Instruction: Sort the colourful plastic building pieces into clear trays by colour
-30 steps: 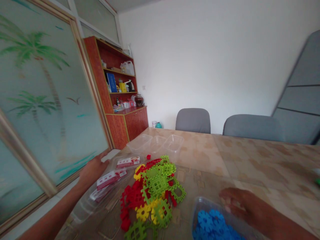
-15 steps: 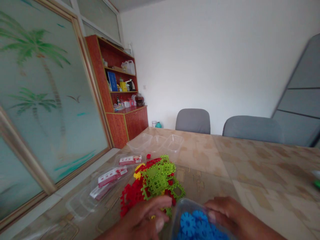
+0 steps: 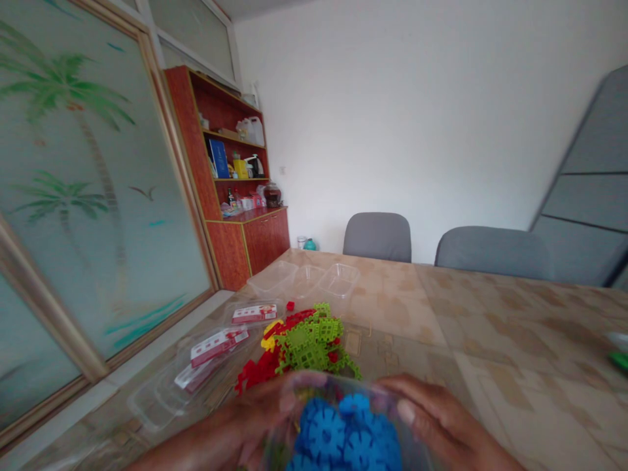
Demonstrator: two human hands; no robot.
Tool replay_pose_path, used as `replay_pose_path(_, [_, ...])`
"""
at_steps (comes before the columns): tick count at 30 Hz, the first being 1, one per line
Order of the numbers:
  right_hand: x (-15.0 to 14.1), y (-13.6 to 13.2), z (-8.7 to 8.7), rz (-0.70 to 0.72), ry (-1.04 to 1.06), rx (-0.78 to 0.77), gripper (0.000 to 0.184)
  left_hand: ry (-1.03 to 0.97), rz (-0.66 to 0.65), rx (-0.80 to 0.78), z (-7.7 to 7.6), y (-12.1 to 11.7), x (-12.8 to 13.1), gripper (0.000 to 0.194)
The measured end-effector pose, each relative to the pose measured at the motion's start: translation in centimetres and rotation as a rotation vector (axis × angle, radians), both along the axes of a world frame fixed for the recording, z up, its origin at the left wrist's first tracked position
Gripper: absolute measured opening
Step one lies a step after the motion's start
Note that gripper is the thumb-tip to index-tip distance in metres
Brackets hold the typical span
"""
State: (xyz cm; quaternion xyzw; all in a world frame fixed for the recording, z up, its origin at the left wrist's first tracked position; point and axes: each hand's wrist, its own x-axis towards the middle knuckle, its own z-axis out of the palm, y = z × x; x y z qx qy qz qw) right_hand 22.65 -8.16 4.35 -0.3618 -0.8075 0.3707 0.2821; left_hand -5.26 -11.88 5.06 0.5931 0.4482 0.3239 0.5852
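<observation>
A white-walled room holds a frosted glass door painted with palm trees on the left and a red-brown wooden cabinet with cluttered shelves beyond it. Two gray chairs stand at the far side of a long table with a mottled tan top. On the table sit three see-through plastic trays near the far edge, and flat plastic packs with red-and-white labels to the left. Beside the packs lies a heap of green, red and yellow toy pieces. Nearest the camera, a clear tub full of blue gear-shaped pieces is gripped between both hands, just in front of the heap. The left hand and right hand clamp its opposite sides.
</observation>
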Motion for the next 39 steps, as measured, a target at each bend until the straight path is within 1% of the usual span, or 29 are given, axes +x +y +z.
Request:
replay_pose_path(1, [0.2, 0.2, 0.0, -0.035, 0.019, -0.019, 0.04, 0.024, -0.038, -0.059, 1.1, 0.5, -1.3, 0.053])
replay_pose_path(2, [0.4, 0.4, -0.1, -0.066, 0.034, -0.04, 0.04, 0.062, 0.044, 0.019, 2.2, 1.1, -2.7, 0.052])
replay_pose_path(3, [0.6, 0.6, -0.3, -0.093, 0.045, -0.067, 0.041, 0.122, 0.148, 0.142, 3.2, 1.7, -3.9, 0.051])
replay_pose_path(4, [0.6, 0.8, -0.6, -0.113, 0.05, -0.095, 0.042, 0.195, 0.223, 0.241, 3.9, 2.2, -5.1, 0.05])
replay_pose_path(5, [0.6, 1.0, -1.0, -0.125, 0.05, -0.114, 0.043, 0.253, 0.309, 0.335, 4.4, 2.8, -6.1, 0.051])
replay_pose_path(7, [0.3, 1.4, -1.9, -0.13, 0.047, -0.117, 0.046, 0.325, 0.425, 0.424, 4.9, 3.8, -7.6, 0.054])
replay_pose_path(9, [-0.2, 1.9, -2.8, -0.116, 0.054, -0.105, 0.05, 0.365, 0.501, 0.442, 4.7, 4.8, -8.9, 0.057])
replay_pose_path(11, [-0.7, 2.4, -3.4, -0.1, 0.078, -0.103, 0.052, 0.438, 0.535, 0.462, 4.2, 5.7, -9.8, 0.058])
replay_pose_path(12, [-0.9, 2.7, -3.7, -0.097, 0.088, -0.104, 0.052, 0.491, 0.542, 0.494, 3.8, 6.1, -10.1, 0.058])
replay_pose_path(14, [-1.2, 3.1, -4.1, -0.104, 0.097, -0.102, 0.051, 0.624, 0.548, 0.604, 2.9, 6.7, -10.6, 0.058])
replay_pose_path(17, [-1.6, 3.7, -4.9, -0.129, 0.103, -0.109, 0.049, 0.826, 0.516, 0.78, 1.6, 7.0, -10.5, 0.054])
replay_pose_path(20, [-1.9, 4.1, -5.7, -0.117, 0.132, -0.136, 0.046, 0.947, 0.448, 0.811, 0.6, 6.6, -9.9, 0.05])
replay_pose_path(22, [-2.3, 4.3, -6.0, -0.1, 0.166, -0.154, 0.044, 1.003, 0.433, 0.822, 0.2, 6.1, -9.4, 0.048])
replay_pose_path(26, [-2.8, 4.4, -6.3, -0.087, 0.184, -0.169, 0.041, 1.12, 0.414, 0.92, -0.3, 5.4, -8.6, 0.046])
replay_pose_path(29, [-2.9, 4.3, -6.6, -0.098, 0.167, -0.154, 0.04, 1.204, 0.403, 1.013, -0.5, 5.2, -8.3, 0.045])
replay_pose_path(34, [-2.7, 4.4, -7.0, -0.121, 0.115, -0.131, 0.038, 1.257, 0.424, 1.165, -0.4, 5.1, -8.5, 0.045])
replay_pose_path(36, [-2.7, 4.4, -7.1, -0.111, 0.109, -0.134, 0.037, 1.249, 0.434, 1.179, -0.3, 5.1, -8.6, 0.045])
replay_pose_path(39, [-2.7, 4.6, -7.3, -0.11, 0.117, -0.138, 0.033, 1.196, 0.435, 1.146, -0.1, 5.2, -8.8, 0.046])
